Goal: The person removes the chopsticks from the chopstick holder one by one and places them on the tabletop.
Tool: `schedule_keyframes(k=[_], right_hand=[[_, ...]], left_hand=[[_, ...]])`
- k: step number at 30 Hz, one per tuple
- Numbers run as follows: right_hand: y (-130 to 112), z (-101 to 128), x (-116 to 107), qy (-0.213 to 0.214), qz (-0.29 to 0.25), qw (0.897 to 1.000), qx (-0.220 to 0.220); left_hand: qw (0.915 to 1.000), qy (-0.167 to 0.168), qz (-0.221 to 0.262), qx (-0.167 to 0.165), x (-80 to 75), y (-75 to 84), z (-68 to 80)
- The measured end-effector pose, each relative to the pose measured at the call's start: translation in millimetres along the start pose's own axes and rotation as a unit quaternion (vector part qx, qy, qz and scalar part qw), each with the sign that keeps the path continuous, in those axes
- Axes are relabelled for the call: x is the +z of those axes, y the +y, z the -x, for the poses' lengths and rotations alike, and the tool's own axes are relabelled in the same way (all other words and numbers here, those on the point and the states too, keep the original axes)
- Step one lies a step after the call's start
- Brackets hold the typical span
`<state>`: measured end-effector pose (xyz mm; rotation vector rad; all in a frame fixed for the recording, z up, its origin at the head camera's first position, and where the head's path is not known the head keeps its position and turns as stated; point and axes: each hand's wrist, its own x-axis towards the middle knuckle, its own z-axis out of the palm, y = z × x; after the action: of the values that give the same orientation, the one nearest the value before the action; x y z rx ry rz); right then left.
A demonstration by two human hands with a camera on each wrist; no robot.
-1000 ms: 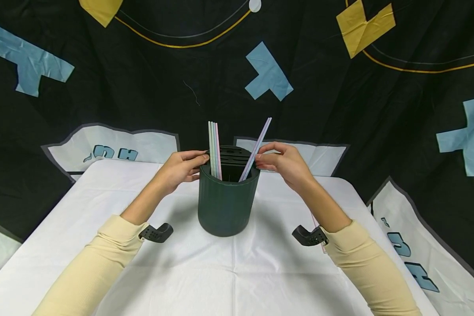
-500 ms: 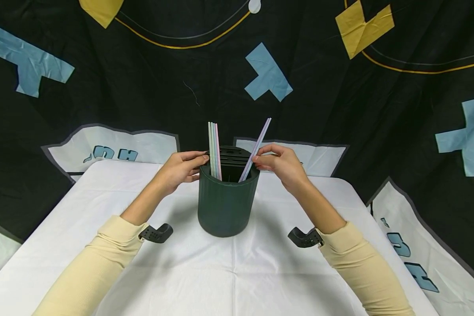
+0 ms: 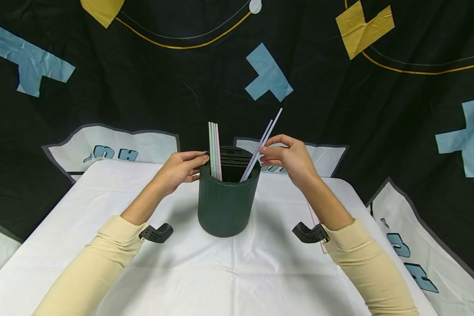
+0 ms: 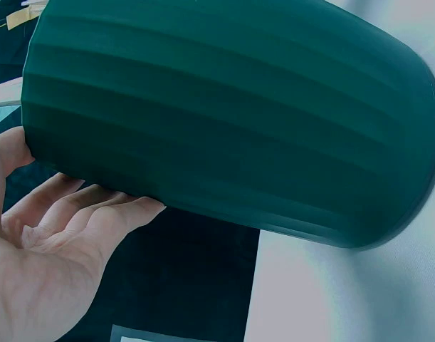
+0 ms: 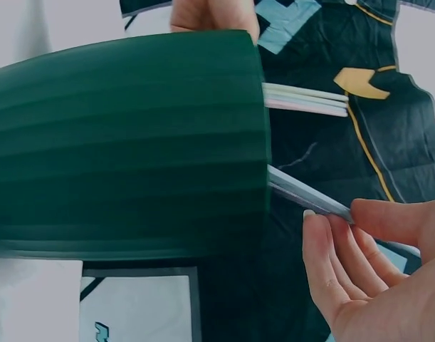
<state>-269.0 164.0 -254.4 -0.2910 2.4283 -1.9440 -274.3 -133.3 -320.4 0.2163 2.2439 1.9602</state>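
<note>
Steady the dark green holder [image 3: 228, 206], upright at the middle of the white counter [image 3: 102, 228], with the left hand [image 3: 181, 169]: fingers [image 4: 124, 210] and thumb wrapped against the ribbed wall just below the rim. Pinch the lavender straw [image 3: 276, 116] between thumb and fingertips of the right hand [image 3: 288, 160], just above the rim at the holder's right side. Judged best practice: keep the pinch light to avoid kinking the thin tube, guide along the straw's own tilt, and keep clear of the second lavender straw [image 3: 256, 151] touching it and of the 3 upright pastel straws [image 3: 214, 145] at the left of the opening. Head view only: full layout, both sleeves, a pink straw [image 3: 314, 217] lying on the counter under the right forearm. Left wrist view only: finger contact on the wall. Right wrist view only: the pinch point close to the rim, lower end hidden inside the holder.
</note>
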Motion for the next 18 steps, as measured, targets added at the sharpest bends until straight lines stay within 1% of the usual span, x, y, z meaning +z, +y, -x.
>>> schedule_keyframes(k=[8,13,18], right_hand=[[-14.0,4.3,-17.1,0.022,-0.088,0.996,-0.014],[-24.6,8.2,-28.2,0.040,-0.120,0.992,-0.028],[-34.8,12.1,-44.4,0.072,-0.152,0.985,-0.037]], left_hand=[[1.0000,0.002,-0.003,-0.002,0.3,1.0,0.5],[1.0000,0.000,-0.007,-0.002,-0.1,1.9,1.5],[1.0000,0.000,-0.008,-0.002,0.1,1.3,1.0]])
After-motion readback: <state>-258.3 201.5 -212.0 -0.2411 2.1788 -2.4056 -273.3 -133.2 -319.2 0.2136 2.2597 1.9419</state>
